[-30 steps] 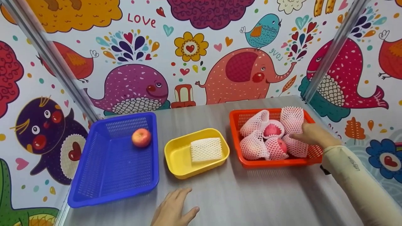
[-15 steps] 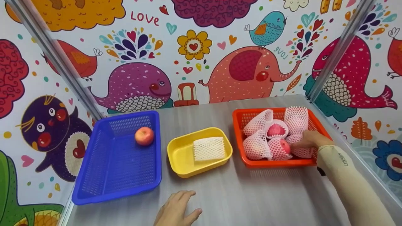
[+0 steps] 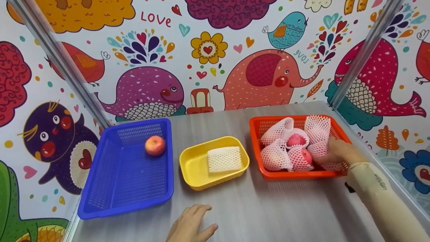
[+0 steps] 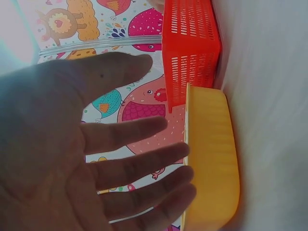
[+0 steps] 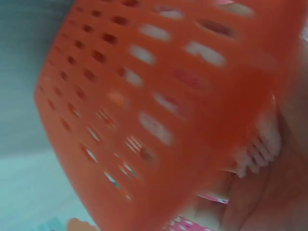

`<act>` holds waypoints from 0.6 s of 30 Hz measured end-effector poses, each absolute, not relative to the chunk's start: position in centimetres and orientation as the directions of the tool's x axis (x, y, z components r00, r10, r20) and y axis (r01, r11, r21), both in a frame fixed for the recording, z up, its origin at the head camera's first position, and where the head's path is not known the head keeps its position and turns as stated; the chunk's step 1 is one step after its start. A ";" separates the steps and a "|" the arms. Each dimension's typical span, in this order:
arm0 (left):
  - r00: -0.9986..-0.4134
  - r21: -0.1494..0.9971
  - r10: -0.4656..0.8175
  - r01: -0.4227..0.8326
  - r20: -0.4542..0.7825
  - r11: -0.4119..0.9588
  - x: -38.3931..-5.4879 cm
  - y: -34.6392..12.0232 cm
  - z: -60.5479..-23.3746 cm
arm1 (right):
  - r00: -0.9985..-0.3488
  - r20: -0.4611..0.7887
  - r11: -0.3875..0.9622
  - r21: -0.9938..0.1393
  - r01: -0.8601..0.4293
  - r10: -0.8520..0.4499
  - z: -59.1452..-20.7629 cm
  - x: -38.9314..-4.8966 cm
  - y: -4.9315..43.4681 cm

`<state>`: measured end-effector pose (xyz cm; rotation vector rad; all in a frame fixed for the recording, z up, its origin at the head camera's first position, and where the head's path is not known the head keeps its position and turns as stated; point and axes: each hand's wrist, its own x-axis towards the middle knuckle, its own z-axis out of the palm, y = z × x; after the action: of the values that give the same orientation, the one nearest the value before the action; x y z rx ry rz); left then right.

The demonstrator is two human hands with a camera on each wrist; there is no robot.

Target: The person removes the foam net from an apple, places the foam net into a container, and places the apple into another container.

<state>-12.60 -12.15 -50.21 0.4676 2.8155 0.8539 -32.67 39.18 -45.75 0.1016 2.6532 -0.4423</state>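
Note:
My right hand reaches into the red basket, its fingers around a foam-netted apple at the right front. In the right wrist view, pale netting sits against the palm behind the basket's slotted side. Other netted apples lie packed to the left, red skin showing in places. My left hand hovers low in front of the yellow tray, fingers spread and holding nothing. In the left wrist view, its fingertips overlap the tray's edge.
A blue basket stands on the left with one bare apple near its back right corner. Inside the yellow tray lies a flat white foam net. Patterned walls with metal posts enclose the grey table.
My right hand has moved lower and around the right side of the netted apple at the right front. The left hand stays nearly in place; the head view has shifted slightly.

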 end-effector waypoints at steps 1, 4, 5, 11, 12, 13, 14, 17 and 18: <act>-0.937 0.564 0.344 0.253 -0.059 0.786 -12.6 -12.1 -50.2 | -0.909 -0.417 0.951 -0.286 0.120 -0.011 -45.4 -32.4 39.2; -0.935 0.564 0.352 0.268 -0.044 0.781 -12.5 -12.1 -50.3 | -0.940 -0.341 0.959 -0.276 0.068 -0.032 -44.2 -31.4 39.3; -0.935 0.567 0.352 0.265 -0.048 0.780 -12.5 -12.1 -50.3 | -0.947 -0.320 0.961 -0.272 0.057 -0.034 -43.8 -31.0 39.3; -0.934 0.582 0.344 0.226 -0.099 0.781 -12.6 -12.0 -50.2 | -0.979 -0.186 0.968 -0.247 -0.037 -0.085 -41.9 -29.1 38.0; -0.933 0.580 0.346 0.231 -0.095 0.781 -12.6 -12.0 -50.2 | -0.983 -0.156 0.970 -0.236 -0.062 -0.101 -41.7 -28.8 37.5; -0.933 0.578 0.349 0.237 -0.088 0.780 -12.6 -12.0 -50.2 | -0.985 -0.128 0.971 -0.225 -0.086 -0.117 -41.6 -28.5 37.1; -0.932 0.576 0.353 0.245 -0.081 0.780 -12.5 -12.0 -50.2 | -0.986 -0.100 0.970 -0.217 -0.111 -0.136 -41.5 -28.2 36.6; -0.929 0.567 0.364 0.266 -0.063 0.780 -12.5 -11.9 -50.2 | -0.982 -0.031 0.961 -0.215 -0.174 -0.185 -41.1 -27.1 35.1; -0.929 0.567 0.364 0.266 -0.065 0.779 -12.5 -11.9 -50.2 | -0.979 -0.006 0.954 -0.226 -0.199 -0.205 -41.0 -26.8 34.6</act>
<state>-12.51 -11.85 -50.20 0.4998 2.8004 0.8546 -26.76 34.58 -41.02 -0.3182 3.0758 -0.3508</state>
